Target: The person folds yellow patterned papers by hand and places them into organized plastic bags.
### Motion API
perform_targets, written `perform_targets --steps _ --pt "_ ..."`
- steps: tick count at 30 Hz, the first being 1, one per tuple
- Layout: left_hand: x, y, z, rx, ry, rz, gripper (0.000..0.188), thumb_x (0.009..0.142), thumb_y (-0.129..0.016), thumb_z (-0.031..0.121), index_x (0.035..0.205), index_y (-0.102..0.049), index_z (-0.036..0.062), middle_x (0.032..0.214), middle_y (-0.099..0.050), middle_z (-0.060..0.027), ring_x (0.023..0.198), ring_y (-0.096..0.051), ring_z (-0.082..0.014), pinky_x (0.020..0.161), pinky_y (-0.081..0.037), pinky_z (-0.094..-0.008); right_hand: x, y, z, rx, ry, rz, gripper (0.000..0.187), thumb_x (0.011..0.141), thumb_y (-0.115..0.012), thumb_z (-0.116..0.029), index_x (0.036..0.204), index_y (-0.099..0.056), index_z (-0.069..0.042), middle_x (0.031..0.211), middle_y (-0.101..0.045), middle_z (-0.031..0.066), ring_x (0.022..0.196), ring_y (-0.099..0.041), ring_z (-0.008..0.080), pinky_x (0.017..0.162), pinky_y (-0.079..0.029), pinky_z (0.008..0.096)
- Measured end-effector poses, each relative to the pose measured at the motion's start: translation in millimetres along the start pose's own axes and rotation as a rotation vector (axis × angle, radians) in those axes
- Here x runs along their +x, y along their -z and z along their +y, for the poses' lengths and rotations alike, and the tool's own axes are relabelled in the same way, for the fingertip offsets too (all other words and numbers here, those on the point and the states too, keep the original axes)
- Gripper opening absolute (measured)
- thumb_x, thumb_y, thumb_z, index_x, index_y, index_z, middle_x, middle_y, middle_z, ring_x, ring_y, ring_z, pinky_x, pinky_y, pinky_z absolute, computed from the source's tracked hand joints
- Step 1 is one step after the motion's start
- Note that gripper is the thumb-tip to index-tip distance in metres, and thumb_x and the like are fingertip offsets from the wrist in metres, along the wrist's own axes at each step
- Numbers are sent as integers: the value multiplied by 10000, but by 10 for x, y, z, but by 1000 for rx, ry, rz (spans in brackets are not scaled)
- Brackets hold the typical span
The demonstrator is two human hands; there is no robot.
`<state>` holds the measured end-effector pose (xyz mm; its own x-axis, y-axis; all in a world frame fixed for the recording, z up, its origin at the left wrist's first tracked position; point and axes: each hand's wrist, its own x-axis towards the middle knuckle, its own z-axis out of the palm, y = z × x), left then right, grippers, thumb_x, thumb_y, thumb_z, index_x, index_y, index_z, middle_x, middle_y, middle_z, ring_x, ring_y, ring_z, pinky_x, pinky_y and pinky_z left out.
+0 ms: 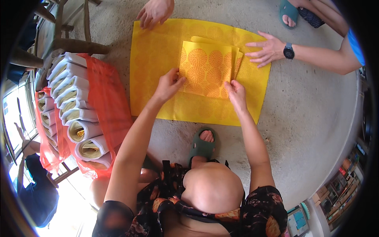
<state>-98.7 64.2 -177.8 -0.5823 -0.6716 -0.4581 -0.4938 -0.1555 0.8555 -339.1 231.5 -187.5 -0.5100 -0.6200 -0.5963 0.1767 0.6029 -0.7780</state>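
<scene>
A small stack of yellow paper sheets point(205, 69) printed with orange round patterns is between my hands. My left hand point(169, 84) pinches its left edge, and my right hand point(236, 93) grips its lower right corner. More yellow sheets stick out behind the stack at its top and right. Beneath lies a large yellow paper sheet point(154, 91) with faint round patterns, spread on the floor. Another person's hand point(265, 50), wearing a dark watch, rests with spread fingers on the large sheet's right part. A further hand point(156, 12) touches its top left edge.
Left of the large sheet stand red plastic bags point(108, 91) filled with several rolled paper bundles point(85, 130) in white wrapping. A wooden stool point(75, 45) is at the upper left. My green slipper point(203, 144) is just below the sheet. Shelves with boxes point(339, 189) line the lower right.
</scene>
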Motion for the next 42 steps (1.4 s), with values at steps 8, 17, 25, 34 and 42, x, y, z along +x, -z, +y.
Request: perform_targets --steps 8,17,25,34,42 --pt "126 -151 402 695 -492 275 625 837 -732 236 1365 -466 36 1178 -632 -176 1061 -615 -303 879 -482 -456 72 -30 136 -349 209 283 436 953 -628 -333 685 -550 3 552 -519 102 488 -465 202 507 -377 362" --pt "198 -106 136 939 -979 -257 612 810 -713 205 1373 -513 71 1467 -492 -85 1366 -454 -270 1137 -370 -410 -337 -58 -545 -738 885 406 260 909 -702 -286 975 -673 -36 762 -676 124 726 -669 290 679 -533 374" --pt "511 13 237 -135 -42 -140 277 896 -724 161 1126 -700 8 961 -743 -65 866 -656 -116 749 -525 -300 19 37 -202 -258 711 -140 214 917 -679 -96 1107 -701 0 1036 -738 137 903 -710 186 754 -548 301" --pt "297 -395 432 1021 -1012 -103 525 852 -659 243 1320 -535 39 1457 -491 -89 1383 -423 -285 1127 -357 -455 814 133 -393 -88 175 -402 184 891 -728 -144 1026 -713 -19 904 -735 28 813 -674 126 763 -533 260" --pt "709 -163 717 706 -854 -209 245 825 -640 67 1061 -637 3 982 -672 -106 879 -643 -301 792 -537 -399 272 212 -733 -877 1203 -39 389 789 -804 -220 1105 -690 -24 1013 -717 109 930 -678 293 822 -551 364"
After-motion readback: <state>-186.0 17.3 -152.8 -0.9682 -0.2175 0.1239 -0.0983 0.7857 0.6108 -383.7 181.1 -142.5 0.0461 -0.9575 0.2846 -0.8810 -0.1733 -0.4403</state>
